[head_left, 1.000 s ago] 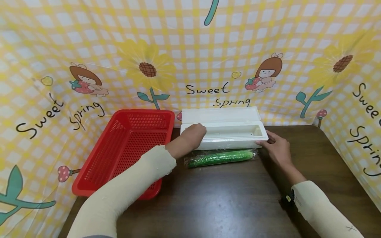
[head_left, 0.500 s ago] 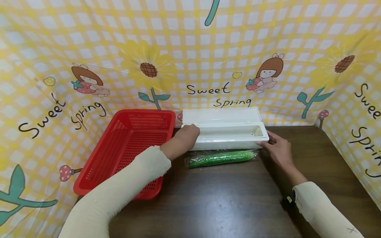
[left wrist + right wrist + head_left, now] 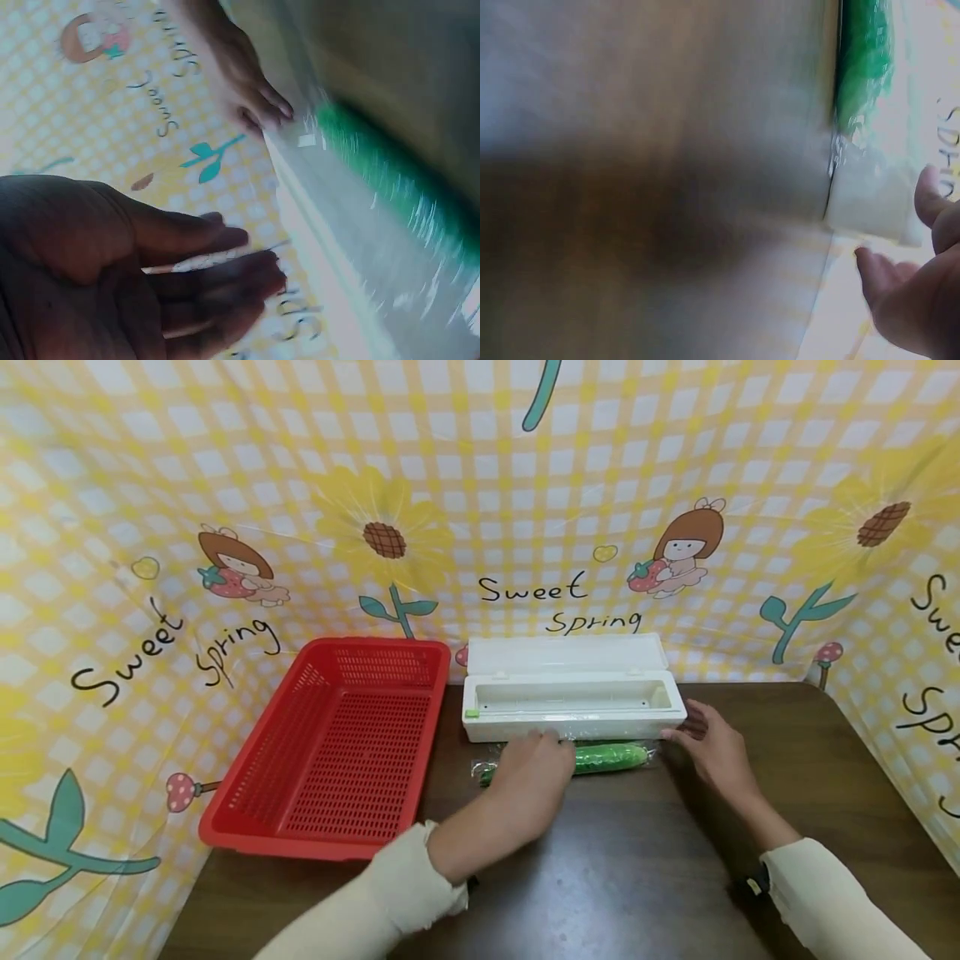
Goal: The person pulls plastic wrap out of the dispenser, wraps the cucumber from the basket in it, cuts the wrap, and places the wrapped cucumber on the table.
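Observation:
A green cucumber (image 3: 609,757) in clear plastic film lies on the table along the front of a long white box (image 3: 592,727). My left hand (image 3: 531,781) is over the cucumber's left half and hides part of it. In the left wrist view the left hand's fingers are loosely bent with nothing between them. The box's lid (image 3: 566,656) is raised at the back, and a small green piece (image 3: 472,713) sits at its left front corner. My right hand (image 3: 716,752) is at the box's right end, thumb and fingers apart; contact is hard to tell.
To the left of the box stands a red perforated plastic basket (image 3: 438,718). Both are on a dark brown wooden table (image 3: 600,877). A yellow checked cloth (image 3: 525,510) with printed flowers hangs behind and at the sides.
My left hand has left the box's left end and moved right and nearer to me, over the cucumber. The green corner piece is now uncovered. My right hand stays at the box's right end.

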### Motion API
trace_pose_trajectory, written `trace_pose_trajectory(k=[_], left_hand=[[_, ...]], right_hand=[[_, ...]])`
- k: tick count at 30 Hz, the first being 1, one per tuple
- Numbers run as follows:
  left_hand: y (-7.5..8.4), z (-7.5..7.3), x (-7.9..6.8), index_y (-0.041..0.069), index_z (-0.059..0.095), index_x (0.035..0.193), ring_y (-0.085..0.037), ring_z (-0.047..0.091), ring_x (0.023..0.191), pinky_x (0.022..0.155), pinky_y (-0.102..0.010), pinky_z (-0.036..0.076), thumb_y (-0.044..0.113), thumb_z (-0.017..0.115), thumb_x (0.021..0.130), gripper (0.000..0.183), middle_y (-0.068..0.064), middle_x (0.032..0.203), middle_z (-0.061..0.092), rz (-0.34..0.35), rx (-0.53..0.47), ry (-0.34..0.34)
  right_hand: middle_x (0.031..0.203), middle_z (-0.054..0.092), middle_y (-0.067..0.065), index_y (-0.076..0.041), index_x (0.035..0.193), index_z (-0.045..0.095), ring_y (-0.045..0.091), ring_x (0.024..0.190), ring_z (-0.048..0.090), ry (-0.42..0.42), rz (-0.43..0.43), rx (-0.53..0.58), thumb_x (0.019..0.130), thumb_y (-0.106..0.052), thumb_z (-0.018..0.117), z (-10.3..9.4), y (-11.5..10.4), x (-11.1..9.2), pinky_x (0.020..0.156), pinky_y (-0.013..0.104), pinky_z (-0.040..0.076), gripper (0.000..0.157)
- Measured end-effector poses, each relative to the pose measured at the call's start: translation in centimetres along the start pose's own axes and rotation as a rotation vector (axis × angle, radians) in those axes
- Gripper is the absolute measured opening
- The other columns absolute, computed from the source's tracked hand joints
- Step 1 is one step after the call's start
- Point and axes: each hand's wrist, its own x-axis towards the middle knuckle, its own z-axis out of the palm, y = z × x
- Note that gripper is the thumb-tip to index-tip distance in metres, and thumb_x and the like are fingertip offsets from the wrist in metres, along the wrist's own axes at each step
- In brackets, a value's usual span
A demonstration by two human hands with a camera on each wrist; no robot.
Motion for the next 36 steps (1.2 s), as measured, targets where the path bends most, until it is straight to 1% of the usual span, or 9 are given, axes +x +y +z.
trace_pose_trajectory(k=[6,8,13,16,18,22,27,31,36], left_hand=[[-0.8,4.0,-1.8,0.004,0.061,0.108,-0.023,0.054,0.091,0.075,-0.034,0.051,-0.007,0.063,0.075,0.035,-0.009,0.099,0.058,-0.19,-0.206,-0.04],[-1.4,5.5,-1.9,0.002,0.059,0.116,-0.025,0.054,0.095,0.076,-0.035,0.052,-0.009,0.063,0.073,0.044,-0.011,0.105,0.058,-0.216,-0.24,0.01],[-2.7,9.0,-1.3,0.003,0.06,0.114,-0.026,0.053,0.091,0.071,-0.038,0.049,-0.011,0.065,0.07,0.047,-0.012,0.104,0.058,-0.168,-0.209,0.197],[-3.4,10.3,-0.8,0.005,0.062,0.107,-0.027,0.053,0.088,0.068,-0.038,0.046,-0.01,0.065,0.069,0.041,-0.01,0.099,0.058,-0.166,-0.177,0.261],[-3.7,10.9,-0.6,0.004,0.063,0.103,-0.027,0.054,0.087,0.065,-0.038,0.044,-0.006,0.066,0.073,0.032,-0.01,0.097,0.058,-0.206,-0.171,0.287],[-4.6,11.1,-0.4,0.002,0.063,0.1,-0.031,0.052,0.09,0.069,-0.04,0.044,0.005,0.067,0.079,0.021,-0.014,0.098,0.056,-0.394,-0.273,0.364],[-5.9,10.4,-0.2,-0.004,0.049,0.119,-0.034,0.047,0.105,0.091,-0.045,0.042,0.008,0.065,0.086,0.039,-0.02,0.113,0.047,-0.639,-0.698,0.447],[-6.7,10.3,0.1,-0.006,0.036,0.128,-0.037,0.045,0.119,0.101,-0.046,0.039,0.006,0.061,0.089,0.048,-0.025,0.124,0.042,-0.739,-1.029,0.496],[-7.0,10.8,0.4,-0.002,0.035,0.124,-0.031,0.053,0.106,0.088,-0.04,0.045,0.004,0.059,0.09,0.042,-0.021,0.114,0.05,-0.817,-1.198,0.555]], right_hand=[[0.111,0.05,0.022,0.006,0.117,0.048,0.036,0.099,0.054,0.035,-0.055,-0.111,0.087,-0.03,0.071,0.4,-0.7,-2.1,0.082,0.051,0.048,0.053],[0.105,0.052,0.019,0.005,0.111,0.051,0.033,0.095,0.053,0.051,-0.176,-0.194,0.082,-0.023,0.076,0.7,-0.8,-2.7,0.08,0.048,0.048,0.046],[0.103,0.057,0.009,-0.002,0.105,0.059,0.025,0.097,0.051,0.031,-0.619,-0.411,0.074,-0.011,0.081,1.6,-1.1,-3.4,0.081,0.041,0.044,0.039],[0.107,0.056,0.006,-0.005,0.107,0.06,0.022,0.099,0.051,-0.014,-0.724,-0.441,0.076,-0.013,0.08,2.3,-1.6,-3.5,0.083,0.039,0.044,0.037],[0.106,0.056,0.006,-0.005,0.106,0.06,0.022,0.098,0.052,-0.003,-0.687,-0.427,0.078,-0.016,0.079,2.7,-2.0,-3.5,0.082,0.039,0.045,0.036],[0.099,0.059,0.01,-0.002,0.101,0.06,0.026,0.093,0.057,0.064,-0.45,-0.28,0.082,-0.016,0.075,3.0,-2.6,-3.1,0.078,0.041,0.047,0.028],[0.104,0.063,0.016,0.0,0.11,0.057,0.028,0.094,0.063,0.14,-0.104,-0.07,0.09,-0.024,0.068,2.3,-2.8,-2.3,0.079,0.032,0.05,0.033],[0.109,0.065,0.012,-0.002,0.116,0.054,0.008,0.09,0.06,0.167,0.143,0.068,0.09,-0.034,0.065,2.0,-2.9,-2.0,0.073,0.012,0.045,0.043],[0.101,0.064,0.002,-0.002,0.117,0.051,-0.008,0.079,0.056,0.197,0.308,0.34,0.087,-0.026,0.07,2.8,-3.0,-1.6,0.069,0.01,0.046,0.043]])
